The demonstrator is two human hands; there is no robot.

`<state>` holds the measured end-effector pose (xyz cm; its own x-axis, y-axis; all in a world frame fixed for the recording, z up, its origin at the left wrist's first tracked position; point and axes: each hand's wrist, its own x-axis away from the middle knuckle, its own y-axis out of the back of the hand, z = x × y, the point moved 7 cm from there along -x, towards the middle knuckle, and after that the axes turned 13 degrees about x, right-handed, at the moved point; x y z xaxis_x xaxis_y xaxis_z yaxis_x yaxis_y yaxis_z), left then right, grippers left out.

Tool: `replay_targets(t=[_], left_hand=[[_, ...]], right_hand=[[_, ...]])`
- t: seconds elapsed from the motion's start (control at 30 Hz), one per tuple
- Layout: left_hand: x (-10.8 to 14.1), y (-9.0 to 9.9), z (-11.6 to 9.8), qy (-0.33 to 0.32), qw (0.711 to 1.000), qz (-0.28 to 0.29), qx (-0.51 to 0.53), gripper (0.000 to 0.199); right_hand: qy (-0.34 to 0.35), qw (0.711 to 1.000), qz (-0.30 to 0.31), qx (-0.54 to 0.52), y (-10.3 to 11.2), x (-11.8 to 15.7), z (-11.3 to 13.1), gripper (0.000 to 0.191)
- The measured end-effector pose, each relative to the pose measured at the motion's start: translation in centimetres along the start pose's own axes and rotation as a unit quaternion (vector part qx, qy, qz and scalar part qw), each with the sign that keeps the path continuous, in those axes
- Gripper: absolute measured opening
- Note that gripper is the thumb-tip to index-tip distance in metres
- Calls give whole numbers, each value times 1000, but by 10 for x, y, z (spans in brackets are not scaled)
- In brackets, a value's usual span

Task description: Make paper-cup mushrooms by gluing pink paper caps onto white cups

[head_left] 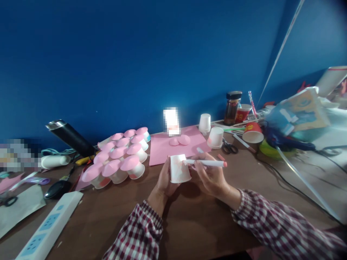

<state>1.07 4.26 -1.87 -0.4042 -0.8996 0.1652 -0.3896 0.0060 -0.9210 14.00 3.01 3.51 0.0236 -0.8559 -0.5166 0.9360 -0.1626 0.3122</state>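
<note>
Upside down in my left hand [165, 179] is a white paper cup [180, 172], held at its side over the brown table. My right hand [213, 176] grips a white marker [207, 163] with a reddish end pointing right. The marker's other end is at the cup's upper right side; whether it touches cannot be told. Behind the hands lies a pink sheet [162, 148] with pink paper rounds [184, 140] on it. Two more white cups [216, 138] stand upside down by its right edge. To the left, several cups with pink cone tops [130, 163] stand in rows.
A power strip [51, 225], a black mouse [58, 189] and a leaning black flask [71, 137] are at the left. Scissors [229, 147], a dark jar [232, 108], a red cup [252, 133], cables and plastic bags lie at the right. A blue wall [121, 65] rises behind.
</note>
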Motion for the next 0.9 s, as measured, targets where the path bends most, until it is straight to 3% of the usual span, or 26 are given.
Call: replay_targets(t=[0.5, 0.9], left_hand=[[2, -7, -2, -13, 1000, 8, 16, 53], [2, -6, -6, -34, 999, -24, 7, 48]], right_hand=[[-2, 1000, -21, 17, 5, -3, 6, 16], [2, 1000, -4, 22, 3, -3, 8, 15]])
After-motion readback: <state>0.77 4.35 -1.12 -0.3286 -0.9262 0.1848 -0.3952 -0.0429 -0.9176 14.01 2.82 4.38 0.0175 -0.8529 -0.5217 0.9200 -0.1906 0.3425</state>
